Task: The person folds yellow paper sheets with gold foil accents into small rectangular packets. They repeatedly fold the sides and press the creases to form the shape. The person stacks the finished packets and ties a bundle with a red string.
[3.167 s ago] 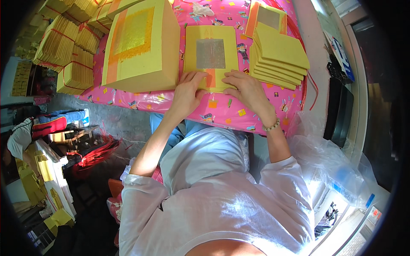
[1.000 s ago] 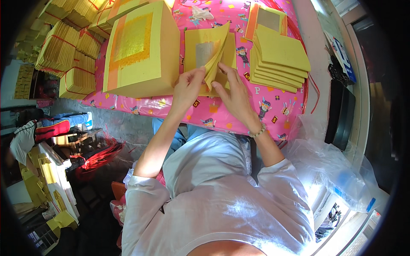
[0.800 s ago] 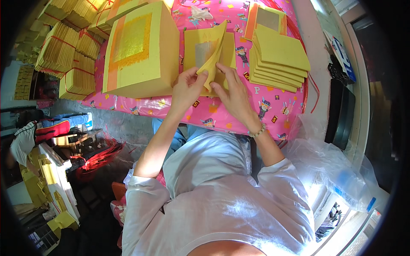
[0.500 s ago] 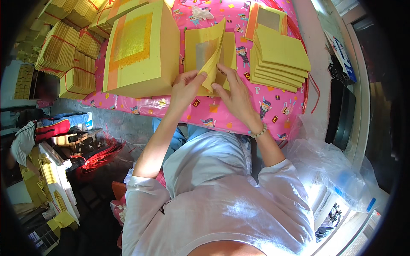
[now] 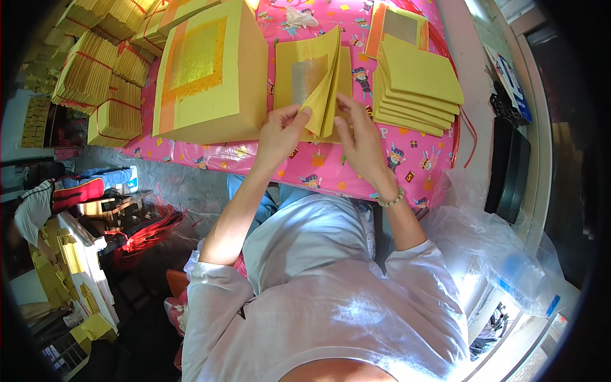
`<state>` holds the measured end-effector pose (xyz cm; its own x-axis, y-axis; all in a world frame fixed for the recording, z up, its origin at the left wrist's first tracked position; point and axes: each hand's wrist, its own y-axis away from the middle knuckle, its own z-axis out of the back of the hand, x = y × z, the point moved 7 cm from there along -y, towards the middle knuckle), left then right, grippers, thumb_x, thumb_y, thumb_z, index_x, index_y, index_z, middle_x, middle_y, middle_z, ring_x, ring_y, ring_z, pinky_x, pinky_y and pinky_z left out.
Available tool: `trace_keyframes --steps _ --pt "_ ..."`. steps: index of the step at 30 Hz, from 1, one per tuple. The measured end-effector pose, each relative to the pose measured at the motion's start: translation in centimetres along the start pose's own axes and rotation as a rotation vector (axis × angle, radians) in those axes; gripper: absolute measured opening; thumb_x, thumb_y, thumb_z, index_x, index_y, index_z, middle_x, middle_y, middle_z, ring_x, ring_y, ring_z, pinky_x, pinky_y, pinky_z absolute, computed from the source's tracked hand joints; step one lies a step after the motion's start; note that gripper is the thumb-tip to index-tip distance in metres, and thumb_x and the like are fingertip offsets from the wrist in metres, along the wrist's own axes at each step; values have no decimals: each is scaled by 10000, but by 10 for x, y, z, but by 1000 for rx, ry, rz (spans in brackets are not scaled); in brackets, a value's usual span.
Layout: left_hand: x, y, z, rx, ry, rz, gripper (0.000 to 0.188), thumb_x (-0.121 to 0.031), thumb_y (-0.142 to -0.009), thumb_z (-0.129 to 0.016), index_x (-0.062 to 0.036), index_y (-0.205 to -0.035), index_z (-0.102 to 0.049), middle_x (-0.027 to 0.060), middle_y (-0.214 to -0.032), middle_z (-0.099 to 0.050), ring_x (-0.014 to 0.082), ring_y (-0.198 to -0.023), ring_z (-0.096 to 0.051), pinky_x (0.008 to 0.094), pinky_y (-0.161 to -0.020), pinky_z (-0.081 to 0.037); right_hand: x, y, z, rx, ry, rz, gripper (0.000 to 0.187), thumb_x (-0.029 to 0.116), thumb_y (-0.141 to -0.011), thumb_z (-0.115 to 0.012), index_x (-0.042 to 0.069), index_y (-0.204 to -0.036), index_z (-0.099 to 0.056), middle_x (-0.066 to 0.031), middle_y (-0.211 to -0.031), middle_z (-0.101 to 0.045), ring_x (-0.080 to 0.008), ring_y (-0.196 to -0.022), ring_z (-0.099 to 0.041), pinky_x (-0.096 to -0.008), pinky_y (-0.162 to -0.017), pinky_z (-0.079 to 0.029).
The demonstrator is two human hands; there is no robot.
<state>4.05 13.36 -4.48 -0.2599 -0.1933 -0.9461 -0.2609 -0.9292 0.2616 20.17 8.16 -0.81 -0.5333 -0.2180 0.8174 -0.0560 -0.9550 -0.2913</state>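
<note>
Several yellow paper sheets (image 5: 329,79) stand half raised in front of me, their leaves fanned apart. My left hand (image 5: 280,134) pinches their lower left corner between thumb and fingers. To the right of them, my right hand (image 5: 363,141) has its thumb and fingers apart, close to the sheets' lower right edge; whether a fingertip touches the paper is hard to see. Beneath and behind lies a yellow sheet with a silver-grey rectangle (image 5: 305,77). Left of my left hand is a tall block of yellow paper (image 5: 254,79) with a gold square and orange border on top.
A fanned pile of folded yellow paper (image 5: 423,73) lies at right, before an orange-edged sheet (image 5: 401,28). Crumpled white tissue (image 5: 301,19) lies at the back of the pink patterned tablecloth (image 5: 344,172). Red-tied paper bundles (image 5: 118,118) stand at left, a plastic bag (image 5: 490,248) at right.
My right hand has drawn slightly right, off the sheets' lower corner, with its fingers now apart. The sheets have spread into separate leaves. My left hand keeps its pinch almost in place.
</note>
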Motion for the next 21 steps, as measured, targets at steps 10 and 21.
trace_keyframes --steps 10,21 --pt "-3 -1 -1 -72 21 -114 311 -318 -893 -562 -23 -856 -653 -47 -544 -505 20 -520 -421 230 -491 -334 -31 -25 -3 -1 -265 -246 435 317 -967 -459 -19 -1243 -452 -168 -1121 -575 -229 -952 -600 -318 -788 -481" --pt "-44 37 -11 -209 -524 -594 677 -277 -677 -776 -49 -1248 -493 139 -1177 -549 334 -1114 -497 423 -938 -414 -5 -42 -21 91 -704 -491 512 449 -978 -390 -6 -1205 -452 -120 -1099 -564 -199 -984 -575 -313 -816 -480"
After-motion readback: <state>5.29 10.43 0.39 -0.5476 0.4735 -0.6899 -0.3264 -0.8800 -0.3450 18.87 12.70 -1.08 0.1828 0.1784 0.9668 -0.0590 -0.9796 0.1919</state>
